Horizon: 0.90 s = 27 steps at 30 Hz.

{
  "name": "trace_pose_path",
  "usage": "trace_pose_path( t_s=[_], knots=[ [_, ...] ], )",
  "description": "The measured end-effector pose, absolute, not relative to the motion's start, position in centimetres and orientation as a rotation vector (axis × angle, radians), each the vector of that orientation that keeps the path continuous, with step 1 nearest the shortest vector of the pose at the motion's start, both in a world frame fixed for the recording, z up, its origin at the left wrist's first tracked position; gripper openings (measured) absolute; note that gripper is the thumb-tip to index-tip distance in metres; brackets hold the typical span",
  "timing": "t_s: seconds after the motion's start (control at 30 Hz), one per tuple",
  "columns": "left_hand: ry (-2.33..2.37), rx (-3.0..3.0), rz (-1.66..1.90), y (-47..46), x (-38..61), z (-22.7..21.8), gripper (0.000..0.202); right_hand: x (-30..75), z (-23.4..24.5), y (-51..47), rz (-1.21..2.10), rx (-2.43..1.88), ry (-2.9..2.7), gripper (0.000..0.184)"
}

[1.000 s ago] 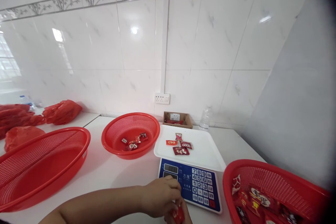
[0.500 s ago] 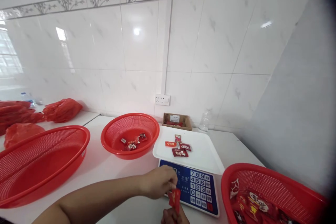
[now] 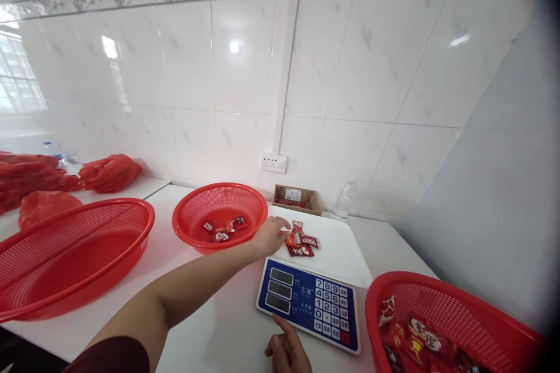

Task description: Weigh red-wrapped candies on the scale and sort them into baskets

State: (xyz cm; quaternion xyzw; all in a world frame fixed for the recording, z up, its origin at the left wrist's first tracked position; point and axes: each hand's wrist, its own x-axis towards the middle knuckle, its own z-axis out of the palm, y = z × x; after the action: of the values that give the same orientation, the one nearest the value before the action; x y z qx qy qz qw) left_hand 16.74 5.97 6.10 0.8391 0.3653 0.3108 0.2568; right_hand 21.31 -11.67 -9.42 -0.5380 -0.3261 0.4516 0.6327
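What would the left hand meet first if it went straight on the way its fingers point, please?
Most likely the red packets on the scale's white tray, just ahead of the left hand; contact is unclear.

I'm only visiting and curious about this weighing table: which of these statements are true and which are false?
1. The left hand reaches onto the white plastic scale tray, at the small red packets. True.
2. The round red mesh basket beside the scale is full to the rim. False: only a few packets lie at its bottom.
3. The right hand is inside the red mesh basket at the right. False: it is over the white table, just in front of the blue keypad.
4. A small brown cardboard box stands by the tiled wall. True.
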Motion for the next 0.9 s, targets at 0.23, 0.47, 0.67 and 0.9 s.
trace_pose_path(
  t_s=[0.23, 0.47, 0.67, 0.9],
  knots=[
    [0.513, 2.672, 0.472, -3.5, 14.2, 2.0, 0.010, 22.9, -8.3, -11.5, 1.264, -1.015, -0.441, 0.066],
    [0.525, 2.670, 0.290, -6.2, 12.2, -0.6, 0.023, 22.7, -8.4, -10.8, 1.411, -0.861, -0.248, 0.068],
    [0.591, 2.388, 0.407, -6.2, 11.9, 0.3, 0.012, 22.4, -8.3, -11.6, 1.366, -0.895, -0.328, 0.063],
    [0.937, 1.810, 0.570, -5.8, 12.0, 0.9, 0.008, 22.3, -6.6, -12.8, 1.327, -1.103, -0.674, 0.054]
  ],
)
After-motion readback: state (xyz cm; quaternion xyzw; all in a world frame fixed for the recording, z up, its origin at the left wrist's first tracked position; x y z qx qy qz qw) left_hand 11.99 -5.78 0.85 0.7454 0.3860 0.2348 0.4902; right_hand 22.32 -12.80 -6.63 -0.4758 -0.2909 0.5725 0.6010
